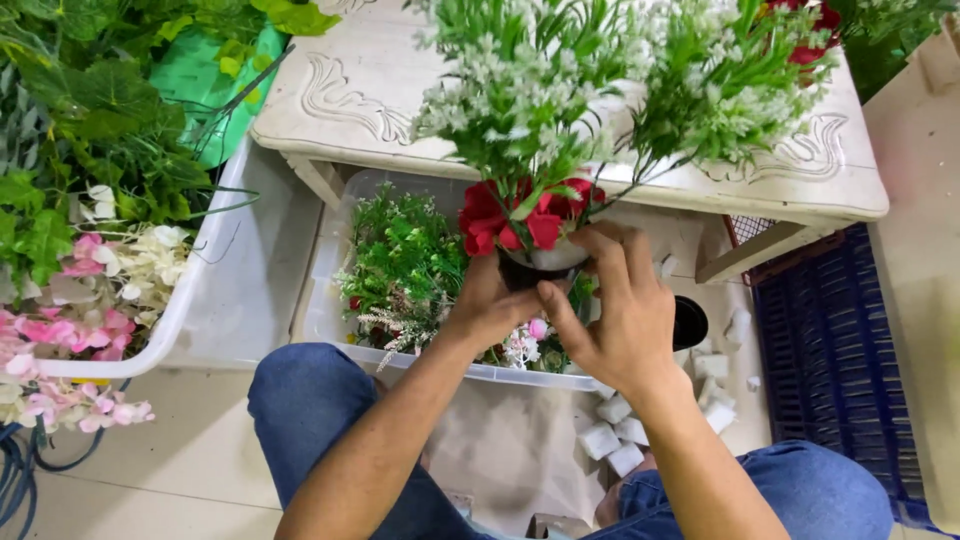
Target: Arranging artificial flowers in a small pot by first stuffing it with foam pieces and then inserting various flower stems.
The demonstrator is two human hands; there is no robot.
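Two hands wrap one small pot point(545, 262) of red flowers point(520, 220) and white-green sprigs point(530, 90). Left hand point(490, 305) cups it at 7 o'clock, right hand point(615, 310) curls its fingers round it at 4 o'clock. Clear bin point(330, 300) of greenery just below; white carved table point(350, 95) at 12 o'clock.

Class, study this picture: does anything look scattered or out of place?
Yes. White foam blocks lie scattered loose on the floor near the right hand, outside the clear plastic bin, in no order.
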